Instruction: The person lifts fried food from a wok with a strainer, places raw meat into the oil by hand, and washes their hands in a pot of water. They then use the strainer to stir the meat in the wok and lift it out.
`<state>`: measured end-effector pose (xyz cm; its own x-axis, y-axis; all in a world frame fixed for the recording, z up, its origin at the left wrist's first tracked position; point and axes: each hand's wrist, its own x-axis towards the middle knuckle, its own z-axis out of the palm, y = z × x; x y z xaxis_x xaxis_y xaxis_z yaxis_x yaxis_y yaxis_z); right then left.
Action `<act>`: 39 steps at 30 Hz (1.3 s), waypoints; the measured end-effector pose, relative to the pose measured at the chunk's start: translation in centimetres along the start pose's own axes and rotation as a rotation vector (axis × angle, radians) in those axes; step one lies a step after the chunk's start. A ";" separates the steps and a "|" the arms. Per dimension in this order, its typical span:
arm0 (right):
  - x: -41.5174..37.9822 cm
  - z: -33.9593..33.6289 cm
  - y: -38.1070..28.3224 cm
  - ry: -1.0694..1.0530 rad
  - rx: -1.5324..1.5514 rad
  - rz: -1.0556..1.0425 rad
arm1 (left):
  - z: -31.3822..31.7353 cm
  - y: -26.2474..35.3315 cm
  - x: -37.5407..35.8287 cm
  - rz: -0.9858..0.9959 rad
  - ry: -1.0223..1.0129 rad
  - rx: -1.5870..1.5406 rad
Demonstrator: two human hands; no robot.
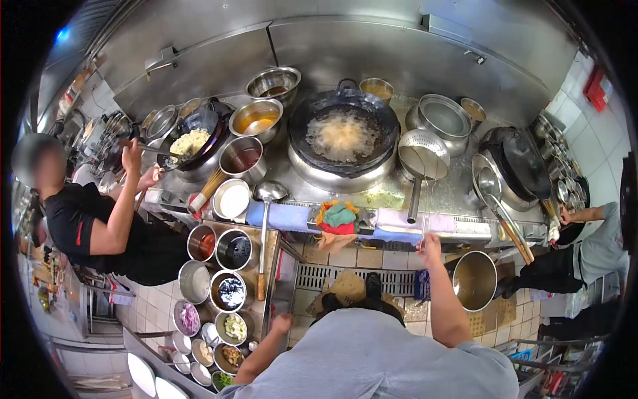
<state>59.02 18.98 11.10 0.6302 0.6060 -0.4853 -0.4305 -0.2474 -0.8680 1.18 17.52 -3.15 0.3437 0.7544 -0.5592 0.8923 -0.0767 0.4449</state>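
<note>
My right hand [430,249] is closed round a thin metal rod [426,216], which reaches up to the perforated strainer [424,154] at the stove's front. The strainer's own thick dark handle points down just left of that rod. Ahead of me a black wok [312,147] holds pale, bubbling liquid [342,135]. My left hand [282,324] hangs low with fingers curled in, beside the side table's edge; nothing shows in it. A long-handled ladle [266,219] lies across the front of the stove toward that table.
Bowls of sauces and chopped ingredients, such as red onion [187,318], crowd the side table. Folded cloths [339,216] line the stove edge. A large pot [474,281] stands low at right. One person [100,219] works at a wok on the left, another [591,243] at far right.
</note>
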 end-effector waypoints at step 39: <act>5.1 20.0 -17.5 -0.608 -0.124 0.226 | -10.2 21.5 0.6 0.301 0.458 -0.238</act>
<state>56.85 41.51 25.97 0.0401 0.8391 -0.5426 -0.4091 -0.4816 -0.7750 17.58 22.99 13.25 0.3628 0.9306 -0.0486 0.6668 -0.2228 0.7111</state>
